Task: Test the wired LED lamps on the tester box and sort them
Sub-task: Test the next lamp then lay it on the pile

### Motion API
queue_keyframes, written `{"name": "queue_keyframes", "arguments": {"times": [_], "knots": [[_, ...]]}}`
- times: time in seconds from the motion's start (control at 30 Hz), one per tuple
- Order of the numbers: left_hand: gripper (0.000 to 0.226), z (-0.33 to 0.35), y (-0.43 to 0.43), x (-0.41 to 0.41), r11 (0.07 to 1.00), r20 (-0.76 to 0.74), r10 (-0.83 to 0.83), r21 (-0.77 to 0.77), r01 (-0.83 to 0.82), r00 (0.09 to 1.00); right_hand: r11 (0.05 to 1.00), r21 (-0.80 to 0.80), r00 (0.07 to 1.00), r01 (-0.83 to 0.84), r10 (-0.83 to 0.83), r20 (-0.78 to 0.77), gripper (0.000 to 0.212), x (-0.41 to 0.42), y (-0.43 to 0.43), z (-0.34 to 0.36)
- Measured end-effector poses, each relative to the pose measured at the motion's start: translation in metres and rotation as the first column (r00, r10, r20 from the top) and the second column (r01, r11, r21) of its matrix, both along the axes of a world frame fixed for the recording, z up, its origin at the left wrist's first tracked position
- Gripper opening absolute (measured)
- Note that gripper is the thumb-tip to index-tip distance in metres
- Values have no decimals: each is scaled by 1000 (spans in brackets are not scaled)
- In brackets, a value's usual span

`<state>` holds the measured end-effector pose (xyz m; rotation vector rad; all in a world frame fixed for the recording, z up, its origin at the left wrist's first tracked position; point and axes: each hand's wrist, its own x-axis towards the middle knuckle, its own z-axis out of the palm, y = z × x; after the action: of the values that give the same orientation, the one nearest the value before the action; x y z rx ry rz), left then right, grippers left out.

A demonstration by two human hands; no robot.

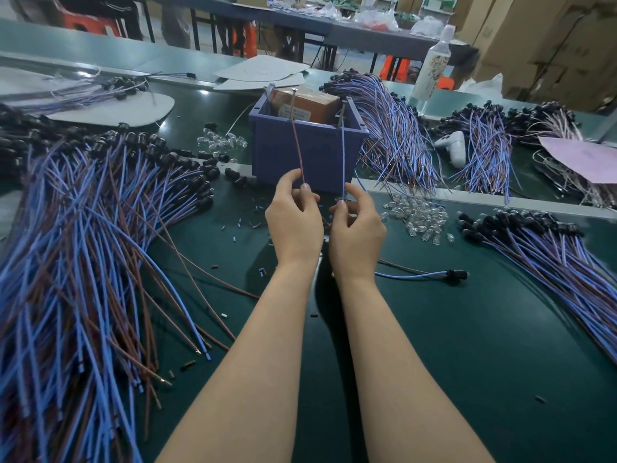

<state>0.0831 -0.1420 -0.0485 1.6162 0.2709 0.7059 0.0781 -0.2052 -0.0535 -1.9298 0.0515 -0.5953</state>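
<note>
The purple tester box (300, 155) stands at the table's middle with two metal pins rising from its top. My left hand (293, 215) pinches a brown wire (298, 148) whose tip reaches up to the left pin. My right hand (355, 228) pinches a blue wire (343, 162) that runs up to the right pin. Both wires belong to one lamp, whose body is hidden behind my hands. A big pile of wired lamps (83, 245) lies on the left, and a smaller bundle (551, 255) lies on the right.
Loose clear bulbs (420, 215) lie right of my hands, more bulbs (220, 142) left of the box. A single wired lamp (430, 274) lies near my right wrist. Further bundles (394, 128) sit behind the box, beside a white controller (454, 145) and a bottle (434, 65).
</note>
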Motion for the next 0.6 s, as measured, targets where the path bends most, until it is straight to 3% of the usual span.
{"name": "queue_keyframes", "arguments": {"times": [0.6], "knots": [[26, 1, -3, -5, 1000, 18, 17, 16, -17, 1000, 1000, -13, 1000, -6, 7, 14, 29, -4, 1, 2]]}}
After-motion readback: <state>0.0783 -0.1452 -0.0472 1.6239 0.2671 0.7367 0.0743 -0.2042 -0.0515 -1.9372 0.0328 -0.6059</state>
